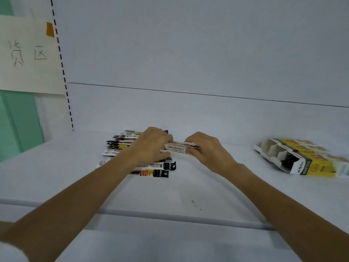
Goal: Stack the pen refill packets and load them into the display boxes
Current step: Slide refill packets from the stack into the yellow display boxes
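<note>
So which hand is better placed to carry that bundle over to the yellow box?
Probably the right hand. It grips one end of the packet bundle, and the yellow display box lies on that same side. The left hand holds the other end, above the loose packets, farther from the box.

Left hand, right hand seemingly curled.

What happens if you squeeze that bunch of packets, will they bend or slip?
It would probably bend a little: the bunch is long and thin, gripped only at its ends by the left hand and right hand. Flat stacked packets may also slip sideways, like the loose packets fanned out nearby.
</note>
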Demonstrator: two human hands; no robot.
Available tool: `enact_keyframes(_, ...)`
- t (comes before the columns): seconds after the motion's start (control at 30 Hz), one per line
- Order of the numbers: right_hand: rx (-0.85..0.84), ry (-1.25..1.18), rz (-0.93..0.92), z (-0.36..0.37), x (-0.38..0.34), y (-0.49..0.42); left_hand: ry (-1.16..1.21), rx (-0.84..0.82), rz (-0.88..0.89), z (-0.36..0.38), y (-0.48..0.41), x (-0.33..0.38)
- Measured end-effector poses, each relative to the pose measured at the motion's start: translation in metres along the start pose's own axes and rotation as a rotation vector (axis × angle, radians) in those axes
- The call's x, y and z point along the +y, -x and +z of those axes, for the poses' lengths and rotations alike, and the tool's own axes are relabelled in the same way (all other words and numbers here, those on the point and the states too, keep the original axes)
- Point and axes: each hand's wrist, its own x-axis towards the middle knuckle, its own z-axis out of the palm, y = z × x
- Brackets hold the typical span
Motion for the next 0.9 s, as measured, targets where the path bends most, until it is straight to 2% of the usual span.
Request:
enact_keyframes(0.2,0.020,0.044,0.098,-0.053,0.056,0.053,0.031,0.028,0.003,0.004,-0.052,0.075)
enact_keyframes(0.3,-0.084,0.081,0.201,-0.083,0.083,0.079,0.058,-0.005,-0.009,0.005,-0.070,0.113)
enact_keyframes(0.4,-0.143,0.120,0.213,-0.109,0.112,0.108,0.095,-0.031,-0.022,0.003,-0.088,0.155)
enact_keyframes(0.57,0.071,-0.203,0.321,-0.129,0.134,0.143,0.125,-0.014,-0.095,0.002,-0.106,0.213)
enact_keyframes(0.67,0.190,-0.232,0.304,-0.135,0.146,0.152,0.184,-0.008,-0.139,0.002,-0.110,0.242)
enact_keyframes(0.8,0.126,-0.086,0.242,-0.143,0.169,0.166,0.235,-0.069,-0.101,0.002,-0.109,0.269)
enact_keyframes(0.9,0.049,0.091,0.199,-0.152,0.178,0.182,0.141,-0.022,-0.061,0.007,-0.106,0.278)
